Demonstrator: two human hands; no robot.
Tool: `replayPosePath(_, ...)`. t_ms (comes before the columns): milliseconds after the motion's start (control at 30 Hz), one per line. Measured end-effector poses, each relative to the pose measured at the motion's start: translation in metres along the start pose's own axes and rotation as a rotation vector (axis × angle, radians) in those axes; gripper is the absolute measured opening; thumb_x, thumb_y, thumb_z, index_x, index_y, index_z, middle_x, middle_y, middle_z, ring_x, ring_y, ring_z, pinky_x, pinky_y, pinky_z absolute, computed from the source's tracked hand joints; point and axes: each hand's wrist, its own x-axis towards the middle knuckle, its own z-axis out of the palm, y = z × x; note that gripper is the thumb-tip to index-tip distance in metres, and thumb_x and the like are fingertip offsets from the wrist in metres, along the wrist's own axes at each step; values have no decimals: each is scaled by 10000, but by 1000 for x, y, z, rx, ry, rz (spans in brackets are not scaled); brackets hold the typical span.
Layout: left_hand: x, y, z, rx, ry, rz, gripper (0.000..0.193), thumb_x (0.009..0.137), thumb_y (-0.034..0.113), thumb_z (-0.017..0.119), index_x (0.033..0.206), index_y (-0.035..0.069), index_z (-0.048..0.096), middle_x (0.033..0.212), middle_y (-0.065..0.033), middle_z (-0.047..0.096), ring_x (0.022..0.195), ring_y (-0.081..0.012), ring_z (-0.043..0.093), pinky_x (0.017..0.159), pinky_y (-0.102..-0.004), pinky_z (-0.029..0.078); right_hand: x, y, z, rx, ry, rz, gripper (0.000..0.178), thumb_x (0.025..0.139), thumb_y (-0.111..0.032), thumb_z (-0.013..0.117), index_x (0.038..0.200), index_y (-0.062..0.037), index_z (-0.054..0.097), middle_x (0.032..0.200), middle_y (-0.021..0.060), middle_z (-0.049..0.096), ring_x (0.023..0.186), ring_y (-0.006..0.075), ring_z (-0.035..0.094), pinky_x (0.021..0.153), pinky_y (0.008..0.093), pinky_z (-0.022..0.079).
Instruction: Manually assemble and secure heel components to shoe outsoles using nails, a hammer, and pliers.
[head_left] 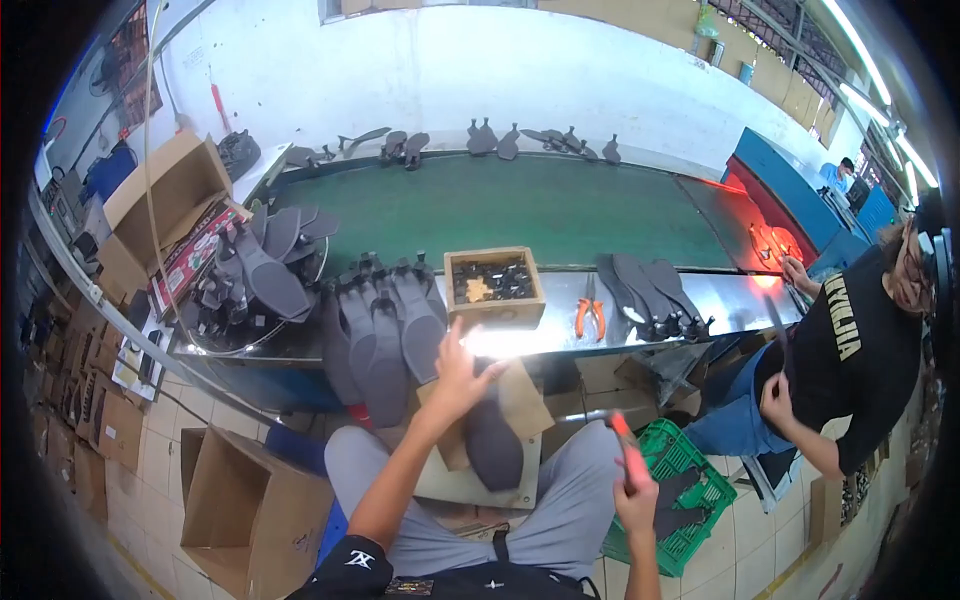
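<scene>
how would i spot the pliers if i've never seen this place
Find the long green belt below the white wall, then the shiny metal ledge along its near side. On that ledge, between an open wooden box and some dark grey soles, lie the pliers. Their bright orange handles set them apart from both neighbours.

You have one red-handled tool [632, 458], one wooden box [497, 311], one pair of pliers [591, 300], one green crate [718, 492]; overlapping soles [376, 350] defy counting.

The person wears a black top [455, 591] — white-marked left sleeve [343, 572] — and grey trousers [572, 490].
</scene>
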Motion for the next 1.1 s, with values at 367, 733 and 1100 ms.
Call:
replayPosePath(367,231,-31,54,259,-76,174,221,813,105,709,992,-25,710,916,-218,704,874,-360,689,797,-384,542,-7,-44,-3,780,117,463,246,1003,-182,586,1074,52,613,519,-25,392,384,62,355,371,250,318)
replayPosePath(733,175,32,10,-598,-154,-169,197,849,125,747,985,-16,730,803,-71,704,719,-126,651,637,-257,505,50,-56,29,693,28,413,247,955,-131,645,1146,23,679,693,64,649,416,46,431,396,211,323)
replayPosePath(1100,-38,174,-57,-1108,35,-62,301,886,30,711,1162,-26,607,860,-66,661,682,-145,641,535,-262,481,128,-184,38,998,-288,76,317,922,-151,703,1174,30,640,893,123,685,512,41,481,446,193,385)
